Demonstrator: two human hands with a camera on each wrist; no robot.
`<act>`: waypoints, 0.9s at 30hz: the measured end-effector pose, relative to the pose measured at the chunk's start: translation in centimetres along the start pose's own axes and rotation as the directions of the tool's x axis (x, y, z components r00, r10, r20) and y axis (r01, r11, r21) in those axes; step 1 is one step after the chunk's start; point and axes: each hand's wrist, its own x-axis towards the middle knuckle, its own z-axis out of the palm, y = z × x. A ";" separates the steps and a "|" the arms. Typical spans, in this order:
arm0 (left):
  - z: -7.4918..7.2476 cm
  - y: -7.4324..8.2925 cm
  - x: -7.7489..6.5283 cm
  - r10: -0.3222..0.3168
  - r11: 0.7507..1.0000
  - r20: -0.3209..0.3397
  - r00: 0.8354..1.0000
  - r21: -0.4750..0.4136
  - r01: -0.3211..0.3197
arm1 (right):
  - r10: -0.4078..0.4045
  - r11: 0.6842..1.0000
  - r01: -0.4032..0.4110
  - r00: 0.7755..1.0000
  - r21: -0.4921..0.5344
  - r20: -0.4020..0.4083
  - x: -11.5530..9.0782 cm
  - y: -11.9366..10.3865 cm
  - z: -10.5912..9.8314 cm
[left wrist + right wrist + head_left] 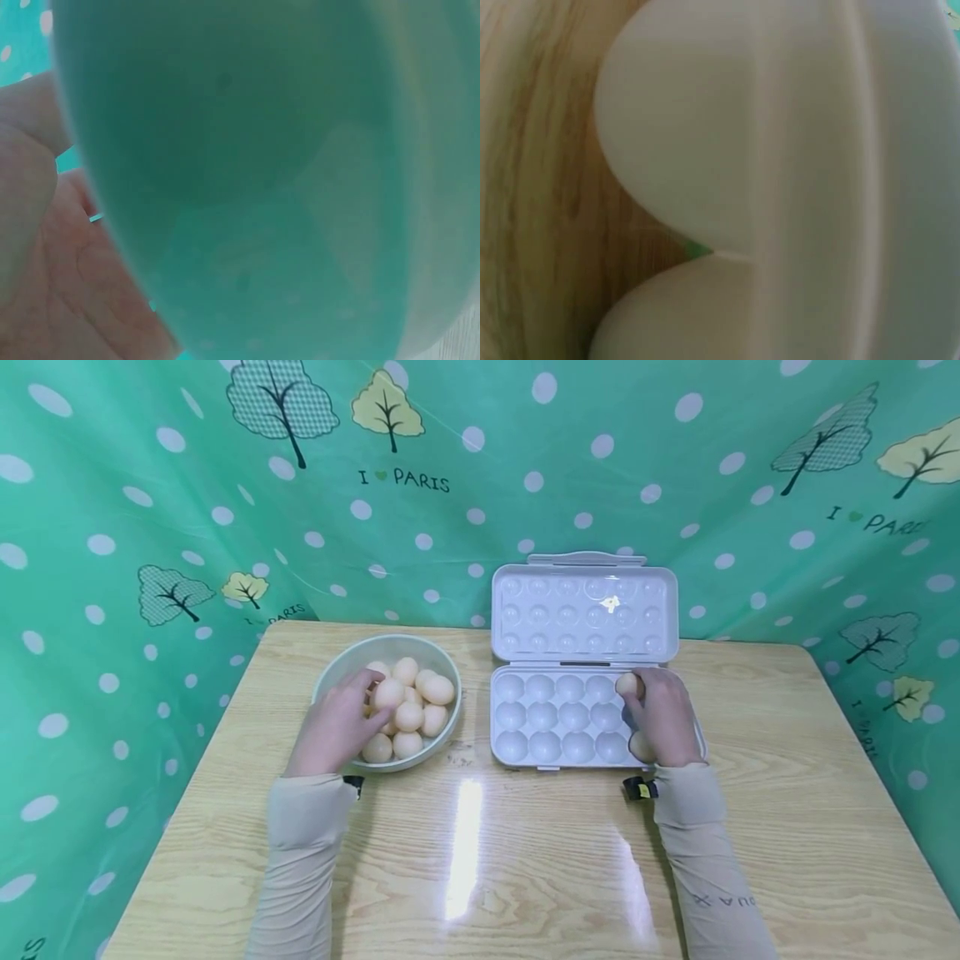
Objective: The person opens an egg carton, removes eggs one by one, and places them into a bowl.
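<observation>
A pale green bowl (pixel 352 653) holds several light brown eggs (pixel 408 745). My left hand (pixel 337 718) reaches over its left rim, thumb and fingers around one egg (pixel 388 693) on top of the pile. In the left wrist view the bowl's outer wall (pixel 247 150) hides the fingertips. To the right lies a white egg carton (pixel 577 746), its lid (pixel 585 610) raised. At the back row, toward the right, my right hand (pixel 666 714) pinches an egg (pixel 628 685). Another egg (pixel 641 746) sits in the front row, partly behind that hand. Only the carton's outside (pixel 682 127) shows in the right wrist view.
Both things stand on a wood-grain table (pixel 555 852). Behind and beside it hangs a green dotted curtain (pixel 450 527); the lid stands close before it. Under the right wrist is a small black strap piece (pixel 639 788). The hand covers the carton's right-end cups.
</observation>
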 end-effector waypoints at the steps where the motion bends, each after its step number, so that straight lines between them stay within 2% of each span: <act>1: 0.0 0.0 0.0 -0.001 1.000 0.002 1.000 0.000 0.001 | 0.004 1.000 -0.004 1.000 0.000 0.001 0.0 0.0 0.0; 15: 0.0 0.0 0.0 0.001 1.000 0.008 1.000 0.004 -0.001 | 0.043 0.999 -0.043 0.999 -0.009 -0.002 0.1 0.0 0.4; 27: -0.4 0.3 -0.1 -0.022 1.000 0.035 0.999 0.004 0.022 | 0.091 0.994 -0.093 0.995 0.055 0.030 0.1 0.1 0.2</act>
